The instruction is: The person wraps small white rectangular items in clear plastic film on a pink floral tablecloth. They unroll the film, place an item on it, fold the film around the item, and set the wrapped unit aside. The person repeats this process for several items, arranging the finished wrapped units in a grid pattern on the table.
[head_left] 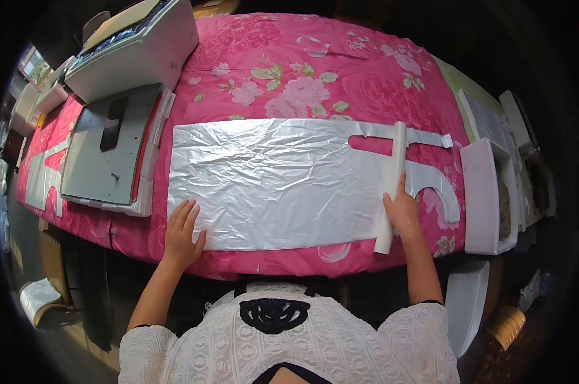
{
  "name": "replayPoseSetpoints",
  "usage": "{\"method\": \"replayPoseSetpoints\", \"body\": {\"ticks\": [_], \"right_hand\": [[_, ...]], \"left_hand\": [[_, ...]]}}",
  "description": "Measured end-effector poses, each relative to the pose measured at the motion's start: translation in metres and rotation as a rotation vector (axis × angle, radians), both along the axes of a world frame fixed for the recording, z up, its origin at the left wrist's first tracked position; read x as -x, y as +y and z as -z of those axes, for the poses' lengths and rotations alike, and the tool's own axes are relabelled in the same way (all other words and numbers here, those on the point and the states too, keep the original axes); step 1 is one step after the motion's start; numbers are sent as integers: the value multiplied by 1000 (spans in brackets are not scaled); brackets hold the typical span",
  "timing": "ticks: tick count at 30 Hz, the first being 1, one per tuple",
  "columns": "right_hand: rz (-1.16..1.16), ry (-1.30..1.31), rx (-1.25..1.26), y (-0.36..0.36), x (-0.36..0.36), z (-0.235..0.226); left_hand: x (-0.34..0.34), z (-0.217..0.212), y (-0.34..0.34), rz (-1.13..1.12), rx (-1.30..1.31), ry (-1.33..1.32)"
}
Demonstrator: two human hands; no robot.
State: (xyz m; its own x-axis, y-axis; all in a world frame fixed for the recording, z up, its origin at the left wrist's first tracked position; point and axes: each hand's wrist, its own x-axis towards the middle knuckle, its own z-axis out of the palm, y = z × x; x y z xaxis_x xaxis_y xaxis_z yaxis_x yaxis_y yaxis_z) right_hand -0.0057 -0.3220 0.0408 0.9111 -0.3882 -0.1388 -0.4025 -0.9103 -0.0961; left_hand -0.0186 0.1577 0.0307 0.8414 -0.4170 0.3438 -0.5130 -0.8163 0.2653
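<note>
A crinkled silver vest-style bag [270,182] lies flat across the near part of the table, its strap-like handles at the right end. My left hand [183,237] rests on the bag's near left corner, fingers spread and pressed flat. Across the bag, near the handles, lies a white tube [398,150], pointing away from me. My right hand [402,210] holds this tube toward its near end, with the index finger stretched along it and the thumb on its left side. The palm side of the right hand is hidden.
A pink flowered cloth [289,70] covers the table. At left, a grey board [91,173] with a dark phone-like object [113,125] tops a stack of sheets. Behind it stands a white foam box [139,64]; another white box [481,217] is at the right edge.
</note>
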Motion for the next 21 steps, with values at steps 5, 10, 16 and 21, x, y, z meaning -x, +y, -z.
{"method": "replayPoseSetpoints", "body": {"ticks": [5,10,16,21], "right_hand": [[-17,-55,-46,-16,25,3],[-37,-11,-46,-10,19,-6],[-54,0,-100,-16,17,-2],[-109,2,-109,-10,12,2]], "left_hand": [[135,18,23,-27,4,347],[274,144,62,-405,-390,1447],[332,245,46,-584,-235,1394],[309,327,36,-533,-222,896]]}}
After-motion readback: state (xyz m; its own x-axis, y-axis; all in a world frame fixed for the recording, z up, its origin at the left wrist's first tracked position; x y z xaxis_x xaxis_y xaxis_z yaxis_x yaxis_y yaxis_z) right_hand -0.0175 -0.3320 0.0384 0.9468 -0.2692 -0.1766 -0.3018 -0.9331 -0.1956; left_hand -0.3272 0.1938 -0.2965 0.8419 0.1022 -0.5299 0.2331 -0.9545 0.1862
